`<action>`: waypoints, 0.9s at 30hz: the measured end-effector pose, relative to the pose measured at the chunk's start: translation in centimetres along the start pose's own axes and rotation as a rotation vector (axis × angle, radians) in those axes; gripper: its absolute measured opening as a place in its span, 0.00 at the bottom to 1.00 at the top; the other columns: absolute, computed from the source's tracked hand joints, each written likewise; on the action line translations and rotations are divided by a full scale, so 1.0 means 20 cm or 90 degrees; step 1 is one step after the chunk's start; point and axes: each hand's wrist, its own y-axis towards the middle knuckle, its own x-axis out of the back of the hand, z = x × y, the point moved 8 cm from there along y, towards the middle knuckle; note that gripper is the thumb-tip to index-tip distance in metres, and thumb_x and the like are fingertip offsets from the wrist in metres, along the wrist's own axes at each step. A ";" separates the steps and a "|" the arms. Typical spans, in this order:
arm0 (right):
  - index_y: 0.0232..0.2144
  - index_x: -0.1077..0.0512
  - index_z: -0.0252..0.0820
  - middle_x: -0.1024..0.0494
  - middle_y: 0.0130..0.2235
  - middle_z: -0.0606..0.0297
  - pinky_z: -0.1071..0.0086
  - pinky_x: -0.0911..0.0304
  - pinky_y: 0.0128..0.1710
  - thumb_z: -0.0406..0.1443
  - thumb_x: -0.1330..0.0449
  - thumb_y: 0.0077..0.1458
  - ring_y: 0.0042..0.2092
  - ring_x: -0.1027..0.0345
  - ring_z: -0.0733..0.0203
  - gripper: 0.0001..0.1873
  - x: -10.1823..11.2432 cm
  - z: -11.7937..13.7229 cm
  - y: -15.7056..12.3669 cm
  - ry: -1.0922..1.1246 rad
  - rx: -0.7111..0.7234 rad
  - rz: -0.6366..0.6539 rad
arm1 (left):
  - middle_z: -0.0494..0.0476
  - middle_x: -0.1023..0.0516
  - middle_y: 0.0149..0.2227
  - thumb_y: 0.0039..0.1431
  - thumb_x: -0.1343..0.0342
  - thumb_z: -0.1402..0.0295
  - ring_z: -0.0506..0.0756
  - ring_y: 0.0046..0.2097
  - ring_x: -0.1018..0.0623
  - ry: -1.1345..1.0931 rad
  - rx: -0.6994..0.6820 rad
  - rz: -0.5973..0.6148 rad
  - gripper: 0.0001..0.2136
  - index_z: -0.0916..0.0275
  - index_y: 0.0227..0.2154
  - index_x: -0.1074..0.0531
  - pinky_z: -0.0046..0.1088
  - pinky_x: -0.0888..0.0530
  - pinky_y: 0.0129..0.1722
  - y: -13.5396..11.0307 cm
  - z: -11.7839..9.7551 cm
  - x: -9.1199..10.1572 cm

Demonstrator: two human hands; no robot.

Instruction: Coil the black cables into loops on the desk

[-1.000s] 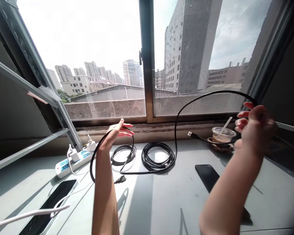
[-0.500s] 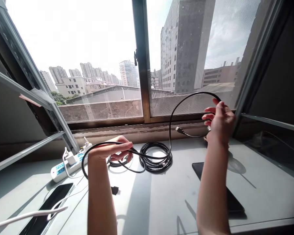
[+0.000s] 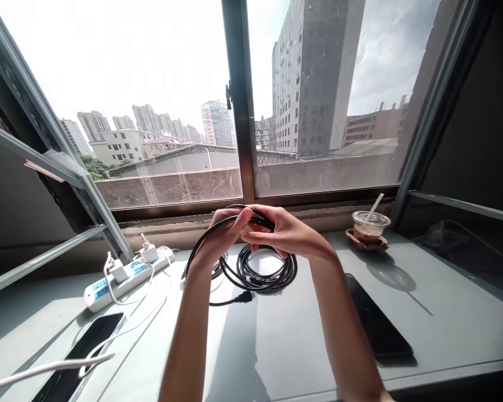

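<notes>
Head view: left hand (image 3: 223, 230) and right hand (image 3: 285, 231) meet, both closed around looped black cable (image 3: 212, 237), above coiled cables (image 3: 268, 268) on grey table (image 3: 276, 346)

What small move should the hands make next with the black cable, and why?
Probably lay one more loop into the left hand. Both hands, the right hand too, meet above the table and pinch the black cable into a loop, while its plug end trails loose, uncoiled, near the finished coil.
</notes>
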 end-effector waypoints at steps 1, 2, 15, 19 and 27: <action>0.51 0.31 0.37 0.23 0.29 0.65 0.83 0.49 0.11 0.44 0.39 0.53 0.22 0.36 0.72 0.26 0.03 -0.01 -0.01 -0.009 -0.006 -0.013 | 0.54 0.28 0.23 0.61 0.60 0.46 0.51 0.26 0.29 0.041 0.008 0.049 0.27 0.63 0.24 0.28 0.27 0.30 0.30 -0.01 0.01 -0.02; 0.52 0.31 0.36 0.24 0.27 0.65 0.83 0.49 0.11 0.43 0.40 0.54 0.22 0.37 0.72 0.26 0.07 -0.03 -0.02 -0.018 -0.020 -0.035 | 0.56 0.25 0.27 0.62 0.62 0.47 0.53 0.31 0.26 0.093 0.019 0.101 0.27 0.63 0.28 0.27 0.28 0.29 0.35 -0.03 0.02 -0.05; 0.51 0.27 0.37 0.27 0.21 0.69 0.80 0.52 0.09 0.43 0.40 0.54 0.14 0.51 0.77 0.25 0.33 0.12 -0.22 -0.098 0.089 -0.303 | 0.61 0.28 0.54 0.46 0.35 0.57 0.60 0.54 0.29 0.210 -0.152 -0.121 0.32 0.60 0.55 0.35 0.37 0.33 0.54 0.02 -0.05 0.09; 0.51 0.28 0.41 0.28 0.21 0.70 0.79 0.48 0.11 0.43 0.36 0.49 0.16 0.44 0.75 0.26 0.40 0.13 -0.24 -0.070 0.142 -0.402 | 0.56 0.26 0.20 0.60 0.52 0.54 0.53 0.26 0.24 0.065 -0.032 -0.196 0.23 0.63 0.15 0.30 0.27 0.28 0.30 0.09 0.14 0.08; 0.49 0.26 0.39 0.35 0.15 0.74 0.81 0.52 0.09 0.34 0.43 0.54 0.13 0.46 0.74 0.19 0.31 0.02 -0.11 -0.133 0.046 -0.289 | 0.50 0.36 0.14 0.58 0.53 0.51 0.49 0.20 0.34 0.274 0.038 -0.409 0.23 0.61 0.15 0.39 0.25 0.39 0.22 -0.03 0.01 0.16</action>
